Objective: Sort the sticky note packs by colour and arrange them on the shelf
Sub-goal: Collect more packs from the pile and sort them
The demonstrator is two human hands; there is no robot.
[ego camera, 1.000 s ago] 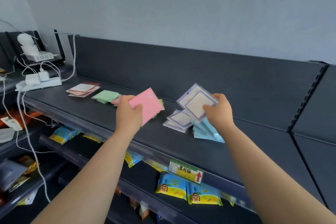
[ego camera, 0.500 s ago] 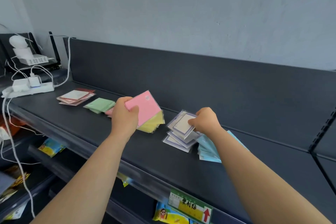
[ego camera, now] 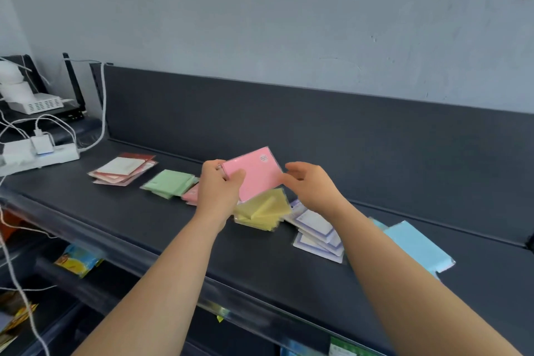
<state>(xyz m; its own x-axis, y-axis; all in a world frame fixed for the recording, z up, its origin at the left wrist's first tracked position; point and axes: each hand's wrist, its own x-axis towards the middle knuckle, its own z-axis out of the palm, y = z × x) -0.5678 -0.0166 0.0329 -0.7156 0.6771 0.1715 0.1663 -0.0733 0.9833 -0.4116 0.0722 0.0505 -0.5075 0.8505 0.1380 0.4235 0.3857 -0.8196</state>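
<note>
Held above the yellow pile (ego camera: 261, 209) on the shelf (ego camera: 173, 228), the pink pack (ego camera: 255, 175) is pinched at its left corner by the left hand (ego camera: 219, 191), the right hand (ego camera: 313, 186) beside it with fingers (ego camera: 297, 168) apart; light, stiff, likely slick-wrapped, so grip opposite edges.

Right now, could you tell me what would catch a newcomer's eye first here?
The pink pack held up at centre, gripped by the left hand, with the right hand open just beside it. Below it lie yellow packs; green packs sit to the left, blue packs far right.
</note>
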